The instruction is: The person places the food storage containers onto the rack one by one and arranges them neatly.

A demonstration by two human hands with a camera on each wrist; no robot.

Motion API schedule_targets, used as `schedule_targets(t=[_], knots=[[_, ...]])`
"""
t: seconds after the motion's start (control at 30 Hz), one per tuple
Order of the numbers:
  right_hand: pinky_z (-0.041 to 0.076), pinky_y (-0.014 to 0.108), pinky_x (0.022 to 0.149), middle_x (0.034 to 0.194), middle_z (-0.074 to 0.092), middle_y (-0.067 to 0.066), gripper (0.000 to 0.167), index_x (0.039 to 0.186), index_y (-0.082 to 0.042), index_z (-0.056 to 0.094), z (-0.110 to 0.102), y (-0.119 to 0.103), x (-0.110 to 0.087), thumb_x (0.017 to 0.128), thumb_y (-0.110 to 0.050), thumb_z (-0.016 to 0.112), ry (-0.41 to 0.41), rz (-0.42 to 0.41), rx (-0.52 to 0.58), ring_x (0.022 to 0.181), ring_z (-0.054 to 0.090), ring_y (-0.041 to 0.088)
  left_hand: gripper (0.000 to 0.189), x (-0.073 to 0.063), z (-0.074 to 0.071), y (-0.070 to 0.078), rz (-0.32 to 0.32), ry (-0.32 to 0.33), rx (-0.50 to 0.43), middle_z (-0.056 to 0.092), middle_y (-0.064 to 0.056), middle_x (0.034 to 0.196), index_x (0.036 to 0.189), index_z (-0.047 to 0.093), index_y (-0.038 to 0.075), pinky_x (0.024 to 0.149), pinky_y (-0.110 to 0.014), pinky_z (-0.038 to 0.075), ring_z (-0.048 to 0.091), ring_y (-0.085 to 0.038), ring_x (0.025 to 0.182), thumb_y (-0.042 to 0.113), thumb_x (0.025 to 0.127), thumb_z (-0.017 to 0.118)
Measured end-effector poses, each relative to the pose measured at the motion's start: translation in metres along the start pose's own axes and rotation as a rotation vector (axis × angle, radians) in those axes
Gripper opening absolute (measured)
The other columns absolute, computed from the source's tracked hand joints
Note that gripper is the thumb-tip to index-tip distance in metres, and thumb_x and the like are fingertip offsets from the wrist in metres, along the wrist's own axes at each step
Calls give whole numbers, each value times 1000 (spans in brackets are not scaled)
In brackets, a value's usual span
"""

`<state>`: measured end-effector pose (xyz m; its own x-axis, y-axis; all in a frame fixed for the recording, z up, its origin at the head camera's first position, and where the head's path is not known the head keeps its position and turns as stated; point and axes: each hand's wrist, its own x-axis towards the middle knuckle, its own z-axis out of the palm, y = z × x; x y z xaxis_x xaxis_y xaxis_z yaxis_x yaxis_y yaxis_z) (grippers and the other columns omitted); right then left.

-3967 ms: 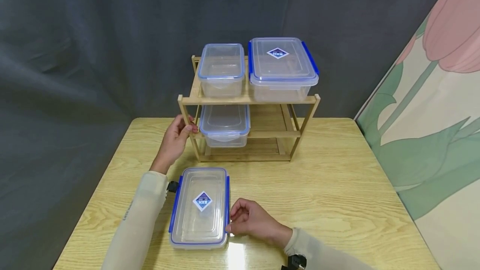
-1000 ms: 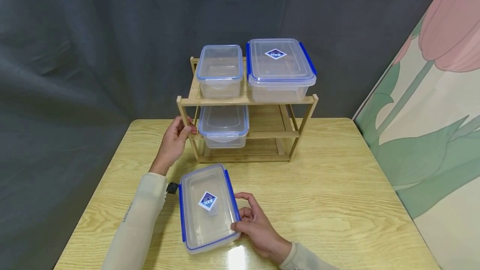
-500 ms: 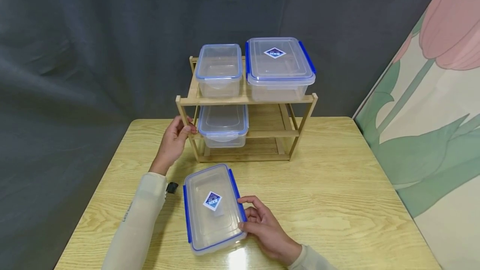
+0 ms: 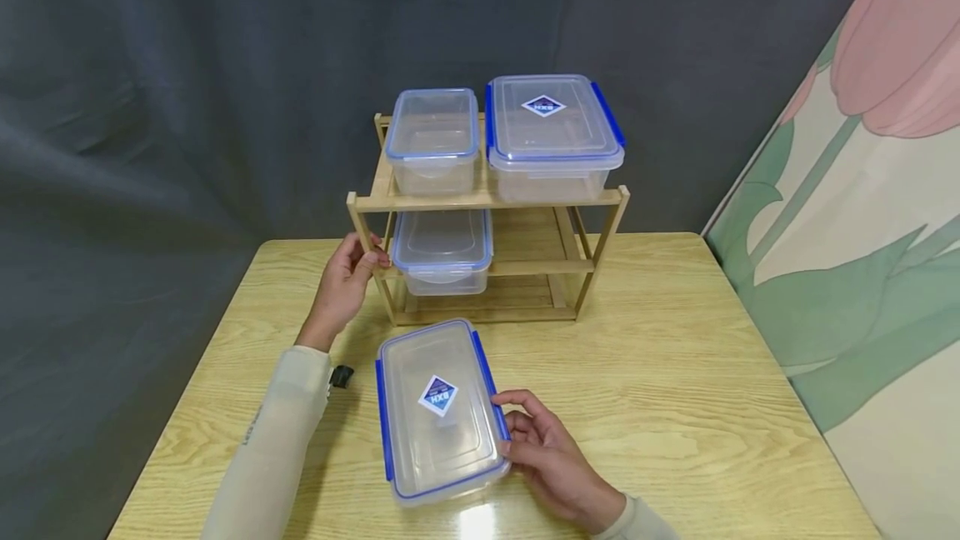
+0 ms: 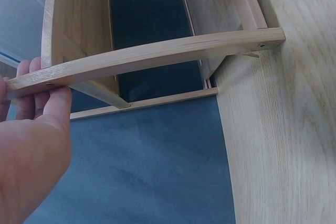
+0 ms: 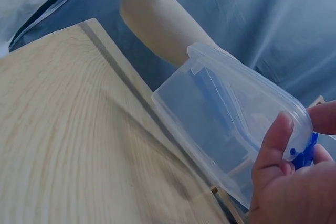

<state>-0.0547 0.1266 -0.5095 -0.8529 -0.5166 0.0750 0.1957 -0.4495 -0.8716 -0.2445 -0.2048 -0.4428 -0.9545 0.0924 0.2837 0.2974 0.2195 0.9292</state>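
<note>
My right hand (image 4: 553,461) holds a clear food container (image 4: 444,452) with blue side clips by its right edge, thumb near the lid's front corner. The container sits askew in front of the rack; in the right wrist view its clear wall (image 6: 202,114) appears raised off the table. My left hand (image 4: 339,290) grips the left front post of a wooden rack (image 4: 480,203); in the left wrist view the fingers curl round that post (image 5: 142,59). Just right of this hand, a smaller lidded container (image 4: 442,244) stands on the middle shelf.
On the rack's top shelf stand a lidded container (image 4: 432,136) at left and a larger blue-clipped container (image 4: 553,127) at right. The wooden table (image 4: 675,373) spreads around the rack. Behind hangs a dark curtain (image 4: 225,90); a flower-patterned panel (image 4: 862,257) is at right.
My right hand has moved from beside the container to holding its edge. The container has turned askew and shifted right. My left hand has stayed on the rack post.
</note>
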Motion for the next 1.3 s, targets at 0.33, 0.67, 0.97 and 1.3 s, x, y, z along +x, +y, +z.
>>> schedule_targets(t=[0.33,0.67,0.97,1.3], knots=[[61,23,79,116,68,4,52,143,-11,53,-9,-7,-11,97,15,53,-33,-39,36,102,69,11,31,0,-1,1,-5,-13,-17,65,-16,117,136,51,0,101,-22,54,67,-18,109,22,114,46],[62,26,83,116,68,3,50,137,-12,54,-14,-21,-23,96,17,50,-1,-63,23,105,69,12,32,0,-1,-2,0,-7,-3,65,-15,118,135,51,1,101,-23,54,66,-34,114,24,114,46],[62,32,94,130,64,6,54,142,-12,51,-21,-42,-36,98,19,41,-33,-122,41,117,66,15,29,0,-1,-1,6,-8,10,65,-15,119,133,52,6,102,-24,54,67,-17,109,27,114,46],[61,36,100,138,60,9,59,146,-11,48,-33,-68,-52,99,21,32,-61,-168,29,123,63,17,33,-1,0,-1,-3,-4,-6,65,-15,116,136,51,0,100,-22,54,67,-18,108,25,114,46]])
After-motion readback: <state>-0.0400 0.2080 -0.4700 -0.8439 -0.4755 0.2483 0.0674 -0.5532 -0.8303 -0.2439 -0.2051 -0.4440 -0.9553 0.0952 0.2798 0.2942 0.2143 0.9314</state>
